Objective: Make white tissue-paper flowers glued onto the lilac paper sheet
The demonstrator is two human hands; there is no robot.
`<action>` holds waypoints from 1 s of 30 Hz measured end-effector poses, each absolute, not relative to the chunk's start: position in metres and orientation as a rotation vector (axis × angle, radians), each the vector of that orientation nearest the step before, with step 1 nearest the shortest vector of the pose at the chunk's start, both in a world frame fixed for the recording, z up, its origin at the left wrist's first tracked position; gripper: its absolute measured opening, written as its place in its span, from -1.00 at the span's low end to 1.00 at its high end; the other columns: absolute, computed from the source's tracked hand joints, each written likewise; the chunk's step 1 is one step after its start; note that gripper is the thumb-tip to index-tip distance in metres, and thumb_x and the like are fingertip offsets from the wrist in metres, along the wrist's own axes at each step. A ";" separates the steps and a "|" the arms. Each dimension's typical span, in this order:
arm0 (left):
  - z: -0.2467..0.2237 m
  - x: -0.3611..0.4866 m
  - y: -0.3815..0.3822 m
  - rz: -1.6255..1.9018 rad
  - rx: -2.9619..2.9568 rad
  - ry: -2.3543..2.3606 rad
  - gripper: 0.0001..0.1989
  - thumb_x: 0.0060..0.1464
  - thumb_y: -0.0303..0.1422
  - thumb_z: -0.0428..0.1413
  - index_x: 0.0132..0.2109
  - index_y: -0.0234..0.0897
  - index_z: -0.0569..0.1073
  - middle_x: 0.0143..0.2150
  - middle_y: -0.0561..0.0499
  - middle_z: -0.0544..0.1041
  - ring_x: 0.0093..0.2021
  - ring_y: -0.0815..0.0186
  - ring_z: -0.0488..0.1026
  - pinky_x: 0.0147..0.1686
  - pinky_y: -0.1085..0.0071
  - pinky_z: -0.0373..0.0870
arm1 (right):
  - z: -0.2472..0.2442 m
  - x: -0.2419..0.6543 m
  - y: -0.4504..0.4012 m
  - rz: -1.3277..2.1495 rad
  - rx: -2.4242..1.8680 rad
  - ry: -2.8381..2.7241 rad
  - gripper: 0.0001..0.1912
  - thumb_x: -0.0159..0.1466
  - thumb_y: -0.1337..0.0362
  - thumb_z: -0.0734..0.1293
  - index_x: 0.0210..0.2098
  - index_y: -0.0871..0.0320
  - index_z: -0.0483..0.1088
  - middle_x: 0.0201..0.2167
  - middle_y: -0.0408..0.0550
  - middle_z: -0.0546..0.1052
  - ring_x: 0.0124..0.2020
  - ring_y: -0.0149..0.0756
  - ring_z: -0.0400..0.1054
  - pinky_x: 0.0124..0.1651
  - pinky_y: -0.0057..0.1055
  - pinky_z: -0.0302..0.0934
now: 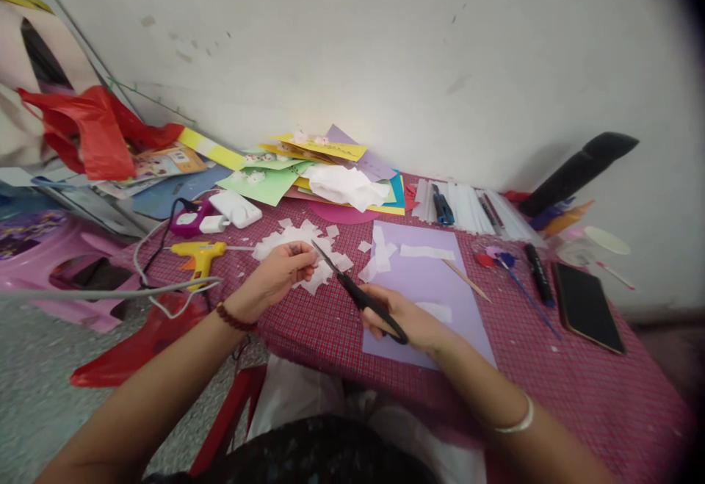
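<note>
Gripping the blk-handled scissors [352,289] in my R hand [397,315], above a purple sheet [407,283], tips up-L by my L hand [286,271]. L fingers pinched narrow; can't tell if a scrap's betw. them. Pile of wht paper pieces [269,242] just beyond L hand on the worktop [523,388]. Wht strip [427,252] on the sheet, pointed wooden stick [467,280] crossing its R edge. Yellow glue gun [205,253] L of pile; blk marker [538,275] & flat blk device [588,306] far R.
</note>
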State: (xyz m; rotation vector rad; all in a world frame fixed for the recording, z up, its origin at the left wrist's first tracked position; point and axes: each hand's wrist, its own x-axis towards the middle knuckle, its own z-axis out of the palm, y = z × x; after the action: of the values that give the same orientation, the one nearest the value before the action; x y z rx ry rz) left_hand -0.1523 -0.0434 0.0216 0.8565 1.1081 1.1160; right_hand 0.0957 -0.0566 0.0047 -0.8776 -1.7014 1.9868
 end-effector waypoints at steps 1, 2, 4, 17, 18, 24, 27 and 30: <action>0.022 -0.153 -0.043 1.118 0.862 1.109 -0.68 -0.18 -0.31 0.38 -0.42 -0.35 0.39 -0.53 0.11 0.44 -0.55 0.51 0.36 -0.50 0.58 0.29 | 0.004 0.096 -0.056 1.995 -0.848 -1.700 -0.31 0.15 -0.20 0.39 0.03 0.20 0.28 -0.45 -0.22 0.34 -0.52 -0.49 0.17 -0.47 -0.47 0.03; 0.022 -0.153 -0.043 1.123 0.866 1.110 -0.68 -0.18 -0.32 0.38 -0.42 -0.34 0.39 -0.53 0.11 0.43 -0.55 0.51 0.36 -0.50 0.57 0.28 | 0.004 0.097 -0.056 2.007 -0.814 -1.692 -0.31 0.16 -0.20 0.38 0.04 0.19 0.28 -0.42 -0.19 0.35 -0.49 -0.47 0.19 -0.43 -0.45 0.05; 0.022 -0.155 -0.041 1.144 0.870 1.116 -0.69 -0.19 -0.33 0.38 -0.42 -0.34 0.39 -0.53 0.12 0.41 -0.55 0.49 0.36 -0.50 0.56 0.28 | 0.001 0.098 -0.055 2.039 -0.749 -1.654 -0.35 0.19 -0.20 0.36 0.00 0.20 0.29 -0.38 -0.16 0.36 -0.46 -0.46 0.22 -0.40 -0.44 0.07; 0.034 -0.142 -0.037 1.116 1.291 1.088 -0.31 -0.19 -0.48 0.27 0.17 -0.24 0.38 -0.06 -0.10 0.53 -0.31 0.35 0.46 -0.45 0.50 0.36 | -0.007 0.103 -0.054 2.260 -0.494 -1.401 -0.35 0.19 -0.21 0.35 0.02 0.17 0.32 -0.42 -0.15 0.37 -0.49 -0.42 0.19 -0.42 -0.42 0.08; 0.036 -0.137 -0.037 1.090 1.256 1.041 -0.36 -0.18 -0.47 0.28 0.14 -0.28 0.41 -0.18 -0.06 0.55 -0.37 0.37 0.44 -0.46 0.50 0.35 | -0.004 0.105 -0.054 2.245 -0.475 -1.423 -0.35 0.19 -0.22 0.34 0.01 0.18 0.32 -0.42 -0.15 0.37 -0.49 -0.43 0.19 -0.42 -0.42 0.07; 0.037 -0.122 -0.038 1.143 1.292 1.168 -0.73 -0.10 -0.44 0.28 -0.17 -0.33 0.55 -0.50 0.05 0.49 -0.53 0.44 0.34 -0.48 0.51 0.28 | 0.036 0.155 -0.049 1.865 -0.590 -1.496 -0.31 0.15 -0.28 0.31 0.04 0.12 0.36 -0.43 -0.14 0.35 -0.49 -0.38 0.19 -0.38 -0.35 0.10; 0.029 -0.113 -0.039 1.009 1.391 1.224 -0.86 -0.07 -0.43 0.26 -0.27 -0.31 0.58 -0.47 0.02 0.51 -0.50 0.40 0.36 -0.48 0.49 0.25 | 0.047 0.191 -0.046 1.730 -0.730 -1.427 -0.28 0.12 -0.29 0.32 0.10 0.03 0.36 -0.43 -0.15 0.32 -0.48 -0.35 0.19 -0.38 -0.33 0.12; 0.022 -0.094 -0.039 0.840 1.466 1.173 -0.90 -0.08 -0.47 0.25 -0.32 -0.29 0.59 -0.44 0.00 0.52 -0.46 0.38 0.36 -0.46 0.48 0.22 | 0.037 0.215 -0.045 1.697 -0.808 -1.345 -0.29 0.11 -0.30 0.33 0.08 0.03 0.39 -0.42 -0.15 0.32 -0.49 -0.36 0.18 -0.38 -0.33 0.12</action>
State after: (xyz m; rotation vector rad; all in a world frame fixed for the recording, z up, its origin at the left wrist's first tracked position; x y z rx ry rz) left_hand -0.0936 -0.0387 0.0217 1.4664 1.1727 0.8399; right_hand 0.2147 -0.0450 0.0372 -0.8082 -1.3447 1.6965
